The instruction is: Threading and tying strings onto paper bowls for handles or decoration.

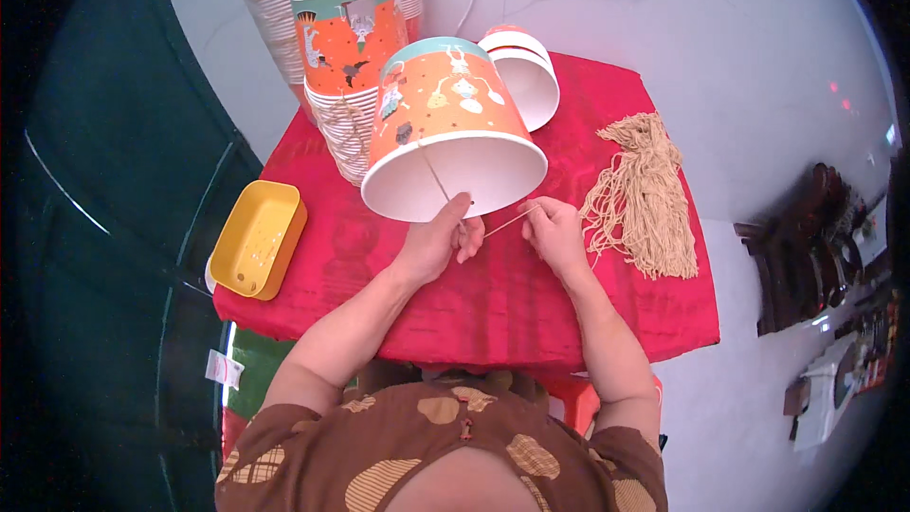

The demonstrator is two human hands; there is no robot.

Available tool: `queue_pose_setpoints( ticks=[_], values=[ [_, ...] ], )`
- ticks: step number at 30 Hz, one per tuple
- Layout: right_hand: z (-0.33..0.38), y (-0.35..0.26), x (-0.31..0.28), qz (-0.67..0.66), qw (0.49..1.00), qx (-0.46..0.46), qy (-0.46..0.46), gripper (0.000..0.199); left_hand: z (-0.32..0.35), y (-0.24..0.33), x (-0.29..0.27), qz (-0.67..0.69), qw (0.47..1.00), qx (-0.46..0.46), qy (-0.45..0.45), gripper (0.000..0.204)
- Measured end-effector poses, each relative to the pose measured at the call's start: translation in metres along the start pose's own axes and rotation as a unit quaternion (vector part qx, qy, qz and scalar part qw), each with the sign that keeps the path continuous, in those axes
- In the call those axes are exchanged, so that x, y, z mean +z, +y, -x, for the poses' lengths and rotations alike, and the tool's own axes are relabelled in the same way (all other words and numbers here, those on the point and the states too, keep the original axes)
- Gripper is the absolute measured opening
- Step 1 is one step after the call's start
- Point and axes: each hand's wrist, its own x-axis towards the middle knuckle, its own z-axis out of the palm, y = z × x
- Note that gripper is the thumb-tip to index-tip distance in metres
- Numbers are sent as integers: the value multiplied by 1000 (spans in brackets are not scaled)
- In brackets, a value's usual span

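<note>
**Two hands and a cord at the mouth of a tilted bucket**

A person in a brown patterned top, seen from the head looking down, sits or stands at a table (493,327) covered in red cloth. Just above the centre of the view, at 12 o'clock, is an orange bucket (453,100) with a teal band and cartoon figures. It is tilted on its side, its white mouth turned toward the person.

The left hand (431,245) is closed at the mouth's 6 o'clock edge, thumb over the rim and fingers curled below; it appears to have hold of the bucket, though how firmly is hard to tell. A tan cord (509,225) runs from the mouth's upper left, across the opening to the left thumb, then on to the right hand (557,232). There, thumb and fingers are pinched together on the cord, with the hand off the bucket.

At 11 o'clock stands a stack (348,38) of matching buckets, nested mouths down, with a plastic-wrapped stack (284,0) behind. Spare buckets (533,90) lie on their sides at 1 o'clock. A loose bundle (649,199) of tan cords lies at 3 o'clock, and a yellow tub (286,246) sits at 9 o'clock.
</note>
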Motion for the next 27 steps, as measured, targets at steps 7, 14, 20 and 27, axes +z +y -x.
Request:
queue_pose_setpoints(
  ticks=[7, 14, 20, 27],
  values=[
    [-7, 1, -1, -375, 920, 110, 29, 27, 3, -2, 6, -73, 997, -20, 20, 28],
    [-6, 12, -11, -423, 903, 62, -38, 30, 2, -7, 9, -65, 997, -22, 16, 26],
    [13, -24, 13, -187, 981, -54, -3, 15, 1, -12, 1, -88, 995, -32, 17, 25],
    [8, -1, 10, -107, 991, -27, 71, 25, -1, -16, 4, -101, 994, -23, 39, 22]
  ],
)
